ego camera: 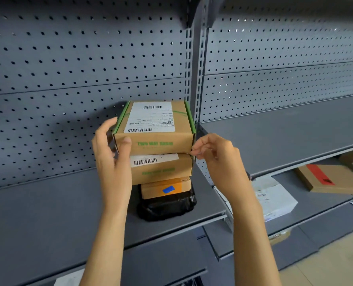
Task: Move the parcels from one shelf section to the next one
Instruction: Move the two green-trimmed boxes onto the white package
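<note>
A stack of parcels stands on the left shelf section [47, 213], close to the upright post. On top is a brown box with green edges and a white label [154, 125]. Under it lies a second brown box with a barcode label [163, 168], then a small orange-taped box with a blue sticker [165, 189], then a black plastic-wrapped parcel [167, 207] at the bottom. My left hand [111, 153] wraps the top box's left front corner, thumb on its front face. My right hand [214, 155] pinches at the top box's lower right corner.
The right shelf section [285, 137] at the same height holds nothing visible. On the lower right shelf lie a white parcel [274, 195] and a flat brown box with a red stripe [332, 178]. A slotted grey post [198, 79] divides the sections; pegboard forms the back.
</note>
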A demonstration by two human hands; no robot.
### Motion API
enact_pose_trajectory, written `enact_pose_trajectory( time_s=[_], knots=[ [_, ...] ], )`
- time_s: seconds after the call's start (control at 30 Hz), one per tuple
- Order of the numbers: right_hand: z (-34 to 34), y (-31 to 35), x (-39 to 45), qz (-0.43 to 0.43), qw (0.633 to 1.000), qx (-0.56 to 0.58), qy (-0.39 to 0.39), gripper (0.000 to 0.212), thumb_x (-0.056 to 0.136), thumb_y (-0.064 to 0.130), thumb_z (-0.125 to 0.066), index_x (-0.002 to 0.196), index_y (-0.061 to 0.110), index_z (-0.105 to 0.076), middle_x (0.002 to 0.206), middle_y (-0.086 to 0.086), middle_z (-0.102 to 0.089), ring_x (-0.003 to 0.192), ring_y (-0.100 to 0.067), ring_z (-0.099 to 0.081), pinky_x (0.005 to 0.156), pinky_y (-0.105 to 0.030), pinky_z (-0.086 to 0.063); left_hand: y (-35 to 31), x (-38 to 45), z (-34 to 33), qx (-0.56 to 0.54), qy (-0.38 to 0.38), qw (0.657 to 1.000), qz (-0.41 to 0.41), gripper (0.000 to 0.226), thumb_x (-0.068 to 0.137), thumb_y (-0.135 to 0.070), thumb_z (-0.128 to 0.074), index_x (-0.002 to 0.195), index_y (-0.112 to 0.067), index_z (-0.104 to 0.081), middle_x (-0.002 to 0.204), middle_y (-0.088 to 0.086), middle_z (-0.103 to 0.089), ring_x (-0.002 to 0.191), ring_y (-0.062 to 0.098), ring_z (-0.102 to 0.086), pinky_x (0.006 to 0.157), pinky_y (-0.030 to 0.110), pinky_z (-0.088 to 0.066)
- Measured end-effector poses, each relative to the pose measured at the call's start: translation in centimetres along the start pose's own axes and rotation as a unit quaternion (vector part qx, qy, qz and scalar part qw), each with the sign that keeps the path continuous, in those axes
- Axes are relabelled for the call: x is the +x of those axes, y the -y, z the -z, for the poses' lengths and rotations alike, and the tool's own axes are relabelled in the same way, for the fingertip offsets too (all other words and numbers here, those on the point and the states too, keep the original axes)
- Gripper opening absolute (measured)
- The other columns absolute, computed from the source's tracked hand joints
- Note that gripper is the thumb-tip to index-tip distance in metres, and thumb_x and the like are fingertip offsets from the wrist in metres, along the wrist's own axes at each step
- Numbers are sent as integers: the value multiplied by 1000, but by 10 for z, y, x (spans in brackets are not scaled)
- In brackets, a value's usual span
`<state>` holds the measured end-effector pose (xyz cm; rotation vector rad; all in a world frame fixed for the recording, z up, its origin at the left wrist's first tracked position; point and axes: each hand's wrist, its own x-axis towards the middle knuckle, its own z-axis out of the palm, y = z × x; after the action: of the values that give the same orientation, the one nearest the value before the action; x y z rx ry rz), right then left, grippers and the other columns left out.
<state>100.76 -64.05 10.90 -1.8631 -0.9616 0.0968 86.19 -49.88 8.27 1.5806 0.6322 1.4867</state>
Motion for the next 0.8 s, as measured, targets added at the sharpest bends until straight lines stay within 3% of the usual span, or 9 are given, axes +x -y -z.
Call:
enact_pose_trajectory(
  time_s=[0.13,0.23,0.33,0.5,0.6,0.7,0.8],
  knots=[
    [-2,-3,1,0,1000,-12,10,42,94,-8,-38,85,24,-63,87,6,-70,85,-12,-65,73,-29,-53,-4,-2,0,-34,15,998,43,41,104,-16,-52,140,-34,-45,134,-13,-58,120,-1,-59,91,14,-48],
    [-6,-7,3,-16,999,-37,24,41,95,-7,-36,87,22,-63,94,-1,-65,88,-17,-63,72,-36,-50,-5,-3,0,-53,21,993,104,41,106,-22,-52,143,-36,-42,128,-17,-61,109,-9,-62,85,11,-50],
    [-12,-6,3,-31,998,-34,35,34,95,-5,-34,93,19,-58,101,-6,-62,92,-25,-62,78,-42,-51,-5,-3,1,-37,45,988,144,33,106,-27,-50,139,-35,-48,122,-21,-66,105,-12,-64,92,21,-50],
    [-18,-2,0,-33,998,-31,48,28,94,-6,-31,106,15,-45,100,-13,-64,92,-36,-60,79,-50,-51,-3,-6,5,-20,60,983,170,30,105,-32,-50,135,-35,-53,117,-24,-70,113,-4,-65,103,33,-49],
    [-21,2,-3,-42,996,-41,59,40,96,-6,-32,124,23,-36,97,-16,-66,86,-39,-61,74,-51,-52,-3,-6,9,-11,64,981,182,34,106,-33,-49,140,-34,-50,120,-22,-69,120,2,-62,109,36,-46],
    [-27,8,-6,-25,995,-56,82,72,87,-12,-27,146,29,-28,98,-14,-68,87,-37,-62,79,-52,-54,-6,-8,8,-14,82,976,202,31,106,-34,-47,137,-37,-51,123,-24,-69,120,-1,-61,114,38,-42],
    [-31,13,-7,-32,991,-94,90,75,87,-11,-28,152,26,-26,97,-10,-66,88,-35,-60,80,-47,-53,-8,-12,6,-19,86,974,209,35,105,-38,-48,140,-38,-49,129,-22,-66,126,2,-58,117,42,-39]
  ],
)
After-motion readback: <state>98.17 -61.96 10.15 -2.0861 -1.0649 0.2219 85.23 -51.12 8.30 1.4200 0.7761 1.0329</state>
